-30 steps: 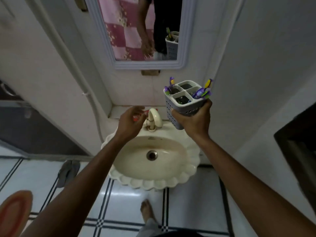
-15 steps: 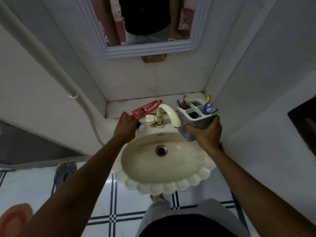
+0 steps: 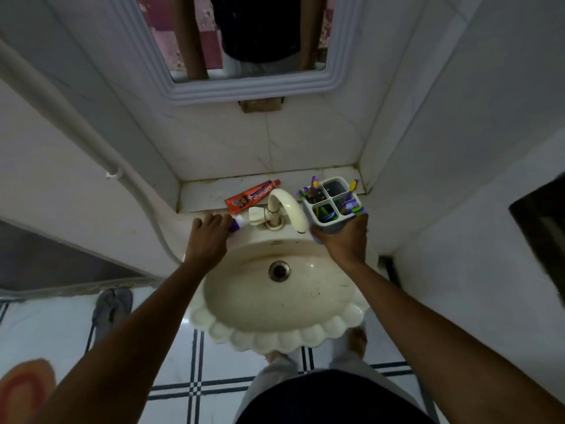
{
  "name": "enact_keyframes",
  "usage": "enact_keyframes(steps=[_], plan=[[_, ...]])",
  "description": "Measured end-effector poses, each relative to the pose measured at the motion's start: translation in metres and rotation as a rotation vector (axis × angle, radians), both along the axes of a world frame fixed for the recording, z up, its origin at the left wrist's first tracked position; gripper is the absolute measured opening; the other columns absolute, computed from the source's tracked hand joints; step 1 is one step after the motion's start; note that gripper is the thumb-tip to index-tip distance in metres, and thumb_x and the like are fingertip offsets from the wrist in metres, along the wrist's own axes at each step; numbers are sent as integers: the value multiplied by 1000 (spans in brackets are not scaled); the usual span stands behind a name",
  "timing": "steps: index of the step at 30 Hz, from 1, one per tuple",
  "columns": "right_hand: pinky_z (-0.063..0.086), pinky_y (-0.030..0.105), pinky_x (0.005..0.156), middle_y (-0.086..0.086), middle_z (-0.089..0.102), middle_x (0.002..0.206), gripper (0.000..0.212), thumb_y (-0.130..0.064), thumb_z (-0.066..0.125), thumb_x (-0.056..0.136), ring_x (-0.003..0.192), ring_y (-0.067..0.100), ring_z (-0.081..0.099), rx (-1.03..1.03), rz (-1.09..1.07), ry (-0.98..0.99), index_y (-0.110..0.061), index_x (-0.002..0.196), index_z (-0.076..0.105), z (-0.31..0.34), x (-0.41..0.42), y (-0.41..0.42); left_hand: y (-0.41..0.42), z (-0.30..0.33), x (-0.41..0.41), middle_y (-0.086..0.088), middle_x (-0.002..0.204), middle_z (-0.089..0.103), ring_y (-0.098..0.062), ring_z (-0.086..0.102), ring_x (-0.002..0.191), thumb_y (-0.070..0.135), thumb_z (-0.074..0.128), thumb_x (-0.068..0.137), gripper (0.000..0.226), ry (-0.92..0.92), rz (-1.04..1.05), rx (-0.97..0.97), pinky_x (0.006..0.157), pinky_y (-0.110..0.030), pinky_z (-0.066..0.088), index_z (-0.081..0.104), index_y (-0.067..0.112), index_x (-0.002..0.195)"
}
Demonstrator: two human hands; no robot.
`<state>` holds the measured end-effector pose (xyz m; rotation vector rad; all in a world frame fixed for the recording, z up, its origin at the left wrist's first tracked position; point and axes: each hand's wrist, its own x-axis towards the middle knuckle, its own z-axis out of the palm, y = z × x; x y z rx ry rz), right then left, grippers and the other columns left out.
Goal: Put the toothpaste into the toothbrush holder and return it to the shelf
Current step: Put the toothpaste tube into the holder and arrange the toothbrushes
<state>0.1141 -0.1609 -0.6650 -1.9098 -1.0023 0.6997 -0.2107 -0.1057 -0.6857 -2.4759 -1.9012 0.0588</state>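
Note:
A grey four-compartment toothbrush holder (image 3: pixel 331 206) with several purple, yellow and green toothbrushes is gripped from below by my right hand (image 3: pixel 344 240), just right of the faucet and above the sink's back rim. My left hand (image 3: pixel 211 237) is curled over a small tube on the sink rim left of the tap. Only the tube's purple and white cap end (image 3: pixel 238 223) shows past my fingers. A larger red toothpaste tube (image 3: pixel 253 195) lies flat on the marble shelf (image 3: pixel 204 194) behind the faucet, untouched.
A cream faucet (image 3: pixel 286 209) stands between my hands over the scalloped sink (image 3: pixel 275 335). The mirror (image 3: pixel 244 87) hangs above the shelf. White tiled walls close in left and right, and a pipe (image 3: pixel 76 117) runs down the left wall. Slippers (image 3: pixel 111 304) lie on the floor.
My right hand has lowered the holder to beside the faucet. My left hand moved down from the shelf edge and closed over the small tube on the sink rim.

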Motion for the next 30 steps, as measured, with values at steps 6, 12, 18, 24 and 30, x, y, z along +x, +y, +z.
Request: enact_keyframes(steps=[6, 12, 18, 24, 30], plan=[[59, 38, 110, 2, 61, 149, 128, -75, 100, 56, 138, 20, 63, 43, 121, 83, -19, 155, 41, -18, 11, -7, -33, 73, 42, -7, 107, 64, -32, 75, 81, 40, 64, 105, 38, -1043, 526, -86, 74, -57, 64, 40, 17, 123], [58, 46, 107, -8, 61, 142, 96, -71, 85, 83, 133, 18, 63, 63, 195, 128, -22, 155, 46, -19, 30, -17, -31, 160, 97, -13, 124, 72, -28, 81, 89, 29, 80, 96, 58, -1449, 501, -398, 74, -49, 67, 52, 11, 143], [62, 40, 96, -6, 71, 132, 80, -76, 82, 83, 121, 14, 71, 48, 239, 188, -27, 141, 60, -22, 44, -11, -14, 193, 151, -8, 109, 74, -22, 77, 94, 14, 87, 87, 36, -1056, 218, -397, 73, -30, 66, 72, 5, 118], [49, 12, 72, -13, 70, 119, 74, -65, 87, 81, 99, -12, 63, 10, 260, 247, -21, 134, 58, -12, 51, -13, -2, 187, 204, 11, 78, 62, 0, 60, 63, 14, 78, 94, 13, -739, 102, -147, 55, -7, 46, 66, 17, 94], [49, 17, 74, -9, 71, 125, 102, -91, 74, 66, 103, 2, 67, 35, 249, 264, -20, 137, 59, -9, 52, -14, 15, 180, 223, 5, 79, 67, -3, 63, 60, 16, 74, 97, 6, -716, 39, -50, 54, -8, 40, 71, 11, 100]])
